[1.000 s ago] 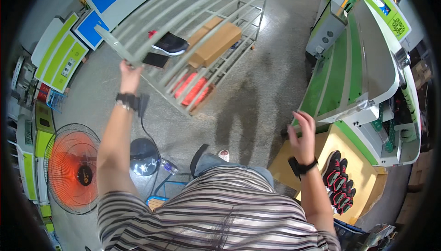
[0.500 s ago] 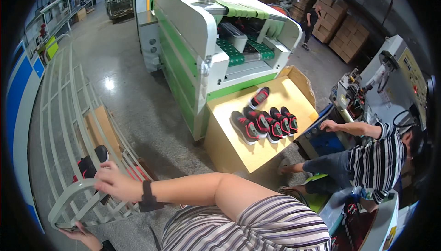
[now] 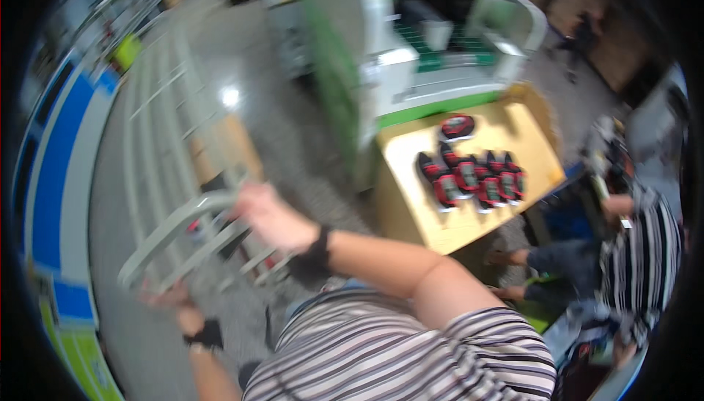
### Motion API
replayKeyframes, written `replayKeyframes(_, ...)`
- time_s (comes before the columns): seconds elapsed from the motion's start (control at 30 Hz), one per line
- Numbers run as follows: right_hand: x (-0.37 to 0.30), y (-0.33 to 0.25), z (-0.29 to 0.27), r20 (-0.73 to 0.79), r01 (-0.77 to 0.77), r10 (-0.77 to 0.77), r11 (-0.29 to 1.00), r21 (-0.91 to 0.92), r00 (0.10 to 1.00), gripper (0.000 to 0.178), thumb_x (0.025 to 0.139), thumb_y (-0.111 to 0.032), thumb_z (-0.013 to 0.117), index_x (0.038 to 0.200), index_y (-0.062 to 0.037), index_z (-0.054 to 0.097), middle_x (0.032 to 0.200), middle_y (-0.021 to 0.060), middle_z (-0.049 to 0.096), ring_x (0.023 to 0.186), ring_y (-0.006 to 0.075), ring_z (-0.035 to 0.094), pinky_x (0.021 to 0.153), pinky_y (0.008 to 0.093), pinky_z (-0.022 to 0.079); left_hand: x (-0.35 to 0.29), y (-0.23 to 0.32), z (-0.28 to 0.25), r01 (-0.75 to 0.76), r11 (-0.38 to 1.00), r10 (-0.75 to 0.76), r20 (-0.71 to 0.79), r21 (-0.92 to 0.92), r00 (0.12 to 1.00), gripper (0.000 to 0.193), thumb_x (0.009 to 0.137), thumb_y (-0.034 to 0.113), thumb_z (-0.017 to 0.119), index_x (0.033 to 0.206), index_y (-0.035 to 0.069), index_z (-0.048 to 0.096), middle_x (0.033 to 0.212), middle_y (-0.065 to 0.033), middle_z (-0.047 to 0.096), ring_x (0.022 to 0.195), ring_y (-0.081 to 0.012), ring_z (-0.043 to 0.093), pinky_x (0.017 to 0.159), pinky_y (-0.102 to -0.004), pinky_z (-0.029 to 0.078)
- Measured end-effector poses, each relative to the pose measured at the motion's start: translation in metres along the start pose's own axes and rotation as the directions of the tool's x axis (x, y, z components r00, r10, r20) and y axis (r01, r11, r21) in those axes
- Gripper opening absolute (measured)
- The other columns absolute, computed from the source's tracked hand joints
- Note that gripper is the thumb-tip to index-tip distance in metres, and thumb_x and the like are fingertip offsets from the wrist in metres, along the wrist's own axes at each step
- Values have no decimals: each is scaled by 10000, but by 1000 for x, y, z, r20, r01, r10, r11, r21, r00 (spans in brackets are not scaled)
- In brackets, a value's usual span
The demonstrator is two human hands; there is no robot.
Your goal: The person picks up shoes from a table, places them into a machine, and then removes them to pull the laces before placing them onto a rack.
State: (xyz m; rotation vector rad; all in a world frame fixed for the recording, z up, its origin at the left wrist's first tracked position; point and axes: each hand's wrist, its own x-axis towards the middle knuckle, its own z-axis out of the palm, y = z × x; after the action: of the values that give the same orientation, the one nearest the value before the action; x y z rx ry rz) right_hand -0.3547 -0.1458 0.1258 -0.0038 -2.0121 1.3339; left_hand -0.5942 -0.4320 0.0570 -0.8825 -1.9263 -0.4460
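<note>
A long rack of pale grey metal tubes (image 3: 176,226) runs away from me on the left, its rounded end near my body. My right hand (image 3: 270,214), with a dark band at the wrist, closes round the right side of that end. Lower down, my left hand (image 3: 172,297) grips the left part of the same end frame; its fingers are blurred. Between the rails, close to my right hand, a black and red shoe (image 3: 193,228) partly shows. Farther along the rack lies a brown cardboard piece (image 3: 224,148).
A green and white machine (image 3: 400,85) stands ahead, with a yellowish table (image 3: 418,228) before it holding several black and red shoes (image 3: 467,173). A co-worker in a striped shirt (image 3: 638,247) is at the right. Blue and grey panels (image 3: 55,181) line the left.
My view has swung left and blurred. Both hands stay at the rack's end and appear farther up and right in the picture. The co-worker's outstretched arm has drawn back from the table.
</note>
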Motion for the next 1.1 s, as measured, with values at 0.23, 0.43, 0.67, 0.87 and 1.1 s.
replayKeyframes(0.23, 7, -27, -42, -162, -161, 170, 985, 66, 972, 330, 1067, -309, 320, 1020, -59, 530, 1033, 110, 574, 1239, 347, 392, 1164, 464, 191, 34, 54, 35, 127, 835, -144, 10, -535, 989, 953, 962, 70, 603, 1550, 123, -145, 1377, -270, 374, 1056, -343, 556, 891, -426, 523)
replayKeyframes(0.43, 22, 3, -87, -118, -169, 176, 983, 66, 977, 386, 1062, -332, 293, 1015, -27, 526, 1013, 126, 522, 1132, 307, 438, 1024, 394, 332, 50, 83, 77, 87, 864, -122, -39, -496, 992, 829, 967, 220, 631, 1538, 20, 64, 1242, -311, 476, 952, -337, 574, 801, -463, 525)
replayKeyframes(0.67, 30, 6, -131, -152, -349, 365, 929, 125, 918, 493, 1063, -454, 273, 1061, -39, 538, 1075, 143, 553, 1130, 303, 469, 1032, 393, 345, 73, 124, 125, 294, 738, -244, 166, -608, 955, 958, 923, 273, 699, 1561, 75, 12, 1225, -236, 483, 1015, -335, 553, 814, -430, 504)
replayKeyframes(0.87, 57, 24, -107, -212, -5, 28, 994, 109, 977, 267, 1023, -231, 441, 1045, 3, 568, 980, 144, 589, 939, 243, 568, 859, 373, 467, 41, 11, 179, -86, 991, 90, 36, -99, 995, 867, 905, 204, 718, 1512, -19, 141, 1403, -247, 431, 1235, -389, 471, 1046, -532, 370)
replayKeyframes(1.1, 36, 45, -167, -395, -213, 256, 965, 151, 882, 554, 1060, -485, 294, 1079, -18, 590, 1050, 171, 607, 1027, 287, 554, 964, 391, 411, 122, 208, 106, 315, 821, -132, 377, -476, 917, 1064, 935, 299, 664, 1519, 60, -193, 1501, -320, 166, 1369, -449, 280, 1133, -555, 265)
